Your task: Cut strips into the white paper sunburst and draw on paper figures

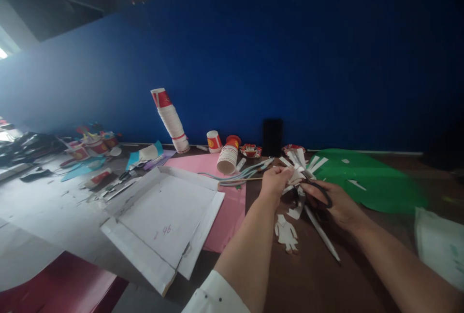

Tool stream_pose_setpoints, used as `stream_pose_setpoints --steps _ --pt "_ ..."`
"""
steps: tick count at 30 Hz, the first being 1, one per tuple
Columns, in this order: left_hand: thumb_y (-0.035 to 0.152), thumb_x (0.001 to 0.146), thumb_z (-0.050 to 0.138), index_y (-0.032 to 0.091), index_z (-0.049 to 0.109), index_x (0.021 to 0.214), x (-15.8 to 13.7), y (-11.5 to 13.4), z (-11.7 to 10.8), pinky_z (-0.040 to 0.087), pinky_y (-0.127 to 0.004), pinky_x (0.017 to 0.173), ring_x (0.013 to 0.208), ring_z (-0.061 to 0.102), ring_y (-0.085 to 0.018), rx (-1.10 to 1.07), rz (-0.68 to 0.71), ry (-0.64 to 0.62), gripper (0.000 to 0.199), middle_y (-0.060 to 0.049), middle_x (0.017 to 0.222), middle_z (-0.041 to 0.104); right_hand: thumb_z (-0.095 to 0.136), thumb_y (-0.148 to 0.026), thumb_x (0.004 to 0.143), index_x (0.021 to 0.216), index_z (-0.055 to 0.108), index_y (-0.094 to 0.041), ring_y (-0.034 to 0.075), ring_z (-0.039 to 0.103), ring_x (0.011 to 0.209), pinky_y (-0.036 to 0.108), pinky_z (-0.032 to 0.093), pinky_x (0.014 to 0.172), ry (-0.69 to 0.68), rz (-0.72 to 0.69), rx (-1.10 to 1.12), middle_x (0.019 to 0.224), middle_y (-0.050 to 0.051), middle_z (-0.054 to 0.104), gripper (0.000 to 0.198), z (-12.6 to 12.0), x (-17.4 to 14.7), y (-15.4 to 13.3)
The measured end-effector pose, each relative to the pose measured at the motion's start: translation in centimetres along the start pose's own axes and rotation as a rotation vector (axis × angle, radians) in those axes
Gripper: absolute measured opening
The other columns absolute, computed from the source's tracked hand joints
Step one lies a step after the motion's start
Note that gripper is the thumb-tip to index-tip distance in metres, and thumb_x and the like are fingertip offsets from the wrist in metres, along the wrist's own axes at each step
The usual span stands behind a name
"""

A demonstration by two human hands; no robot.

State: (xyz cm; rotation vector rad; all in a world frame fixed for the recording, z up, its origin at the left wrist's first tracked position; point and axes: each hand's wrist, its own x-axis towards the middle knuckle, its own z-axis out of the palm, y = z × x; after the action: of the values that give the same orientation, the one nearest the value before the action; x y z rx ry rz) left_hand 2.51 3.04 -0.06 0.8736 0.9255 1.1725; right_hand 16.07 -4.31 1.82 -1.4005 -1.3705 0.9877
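At the right of the head view, my left hand (274,182) is closed on a white paper cup cut into strips (299,159), its strips fanning outward. My right hand (337,202) grips scissors by their black handles (324,191); the blades are mostly hidden among the strips. Below the hands lies a white paper cutout with jagged lobes (286,233). A thin white stick (322,235), perhaps rolled paper or a pen, slants down beneath my right hand.
A leaning cup stack (172,120) stands near the blue partition (224,62). Nearby are a single red-and-white cup (214,142) and a lying cup stack (227,158). A flattened white box (163,221) overlaps pink paper (232,211). Green paper (380,182) lies right.
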Motion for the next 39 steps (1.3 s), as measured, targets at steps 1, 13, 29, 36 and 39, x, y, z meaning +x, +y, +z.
stream_pose_setpoints --steps 1,13,29,36,39 --pt "0.04 0.063 0.082 0.015 0.064 0.067 -0.01 0.0 -0.02 0.046 -0.028 0.065 0.058 0.054 -0.014 0.008 0.006 -0.014 0.031 -0.001 0.06 0.06 0.068 -0.067 0.075 0.061 0.063 -0.019 0.011 0.041 0.048 0.026 0.029 0.044 0.0 0.005 0.006 0.051 -0.002 0.049 0.05 0.01 -0.01 -0.02" --pt "0.034 0.068 0.077 0.016 0.062 0.065 -0.17 0.18 0.14 0.042 -0.026 0.064 0.057 0.05 -0.011 0.086 0.024 -0.019 0.024 0.0 0.058 0.058 0.067 -0.067 0.077 0.062 0.061 -0.02 0.01 0.04 0.044 0.025 0.027 0.041 -0.001 0.033 0.01 0.051 -0.003 0.048 0.05 0.2 -0.16 -0.02" --pt "0.042 0.065 0.082 0.016 0.064 0.068 0.07 -0.06 -0.07 0.047 -0.027 0.064 0.061 0.056 -0.014 0.045 0.008 -0.014 0.032 -0.002 0.062 0.062 0.071 -0.069 0.07 0.071 0.073 -0.019 0.012 0.042 0.049 0.027 0.029 0.046 0.012 0.021 -0.026 0.052 -0.002 0.051 0.05 0.02 -0.09 -0.51" --pt "0.041 0.063 0.083 0.016 0.062 0.067 -0.17 0.32 -0.15 0.044 -0.027 0.061 0.058 0.053 -0.013 0.007 0.007 -0.004 0.033 -0.001 0.061 0.058 0.071 -0.069 0.07 0.083 0.079 -0.016 0.013 0.043 0.051 0.026 0.031 0.046 0.006 -0.016 -0.06 0.053 -0.001 0.053 0.055 -0.01 -0.03 -0.26" --pt "0.039 0.063 0.083 0.016 0.061 0.065 -0.26 0.59 -0.1 0.045 -0.027 0.062 0.057 0.054 -0.013 -0.026 -0.011 -0.016 0.032 -0.001 0.061 0.058 0.071 -0.07 0.07 0.091 0.081 -0.015 0.013 0.043 0.051 0.026 0.031 0.046 0.017 -0.023 -0.056 0.052 -0.001 0.052 0.059 0.01 0.02 -0.16"
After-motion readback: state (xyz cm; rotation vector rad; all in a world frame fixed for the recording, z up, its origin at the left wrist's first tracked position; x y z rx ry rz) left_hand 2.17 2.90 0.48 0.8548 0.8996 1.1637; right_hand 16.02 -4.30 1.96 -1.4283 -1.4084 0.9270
